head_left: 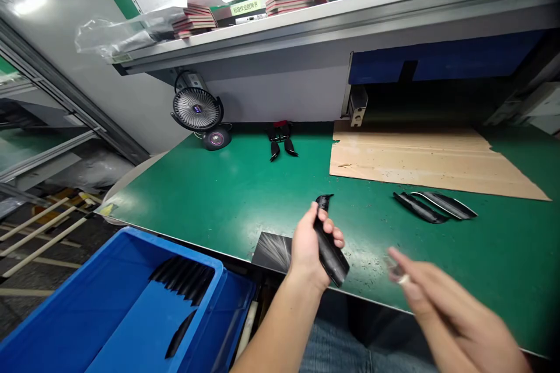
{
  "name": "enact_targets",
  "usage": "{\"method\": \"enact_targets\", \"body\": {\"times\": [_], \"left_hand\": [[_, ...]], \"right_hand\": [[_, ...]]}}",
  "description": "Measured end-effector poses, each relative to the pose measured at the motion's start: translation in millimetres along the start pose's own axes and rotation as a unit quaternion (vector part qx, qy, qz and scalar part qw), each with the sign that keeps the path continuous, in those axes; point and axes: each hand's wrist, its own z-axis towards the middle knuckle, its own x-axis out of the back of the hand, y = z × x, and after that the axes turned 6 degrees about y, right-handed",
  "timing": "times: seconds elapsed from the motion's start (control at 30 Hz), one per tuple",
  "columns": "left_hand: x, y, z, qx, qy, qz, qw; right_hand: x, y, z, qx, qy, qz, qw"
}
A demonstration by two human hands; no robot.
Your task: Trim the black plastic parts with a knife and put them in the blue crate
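Note:
My left hand (307, 242) is closed around a black curved plastic part (332, 253), held tilted above the front edge of the green table. To its right is my right hand (455, 309), smeared by motion, its thumb and forefinger pinched on a small shiny thing (396, 271) too blurred to name. A gap separates this hand from the held part. Farther right on the table lie two similar black parts, a left one (420, 208) and a right one (448, 205). Dark shavings are scattered near both hands.
A blue bin (131, 239) with several black parts stands at lower left. On the green table (210, 186) are a small fan (198, 109), a black item with two prongs (280, 140), a cardboard sheet (429, 157) and a dark flat piece (272, 250). A shelf (306, 20) hangs above.

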Motion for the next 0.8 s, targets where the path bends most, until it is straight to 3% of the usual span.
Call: {"method": "enact_targets", "body": {"times": [0.07,0.2,0.43,0.6,0.8], "left_hand": [[-2.7,9.9,-4.5,-0.059,0.01,-0.021,0.998],[-7.5,10.8,-15.2,-0.107,0.0,-0.023,0.994],[-13.2,4.5,-23.2,-0.142,-0.012,0.025,0.989],[-13.7,2.5,-27.0,-0.151,-0.021,0.033,0.988],[-14.8,2.0,-31.3,-0.166,-0.01,0.035,0.985]], "right_hand": [[-9.5,-5.5,-8.2,0.005,-0.063,0.055,0.997],[-19.5,-16.0,-8.5,-0.037,-0.147,0.128,0.98],[-8.6,-25.7,13.7,-0.12,-0.276,0.174,0.938],[-6.5,-26.2,19.9,-0.13,-0.281,0.168,0.936],[-8.0,-26.8,17.7,-0.102,-0.243,0.129,0.956]]}}
